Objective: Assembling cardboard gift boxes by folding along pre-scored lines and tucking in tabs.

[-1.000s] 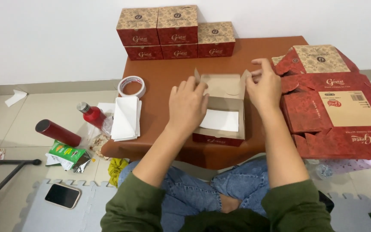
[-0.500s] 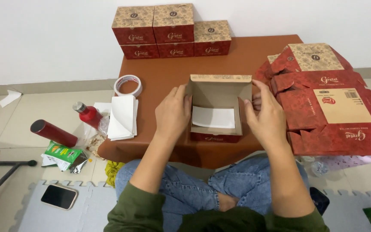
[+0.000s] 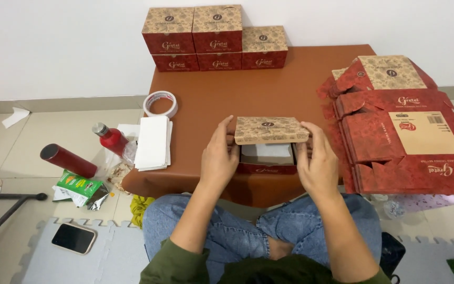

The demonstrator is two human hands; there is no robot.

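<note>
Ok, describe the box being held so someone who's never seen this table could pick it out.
On the low brown table, look at the near edge between the left hand and right hand. There sits a red box with a patterned tan lid. It alone is half open; the stacked boxes are shut, the pile flat.

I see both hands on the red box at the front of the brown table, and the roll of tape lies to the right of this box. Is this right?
Not quite. The head view shows the roll of tape to the left of the red box, near the white sheets. The rest is correct: the left hand and the right hand are both on that box at the front of the brown table.
</note>
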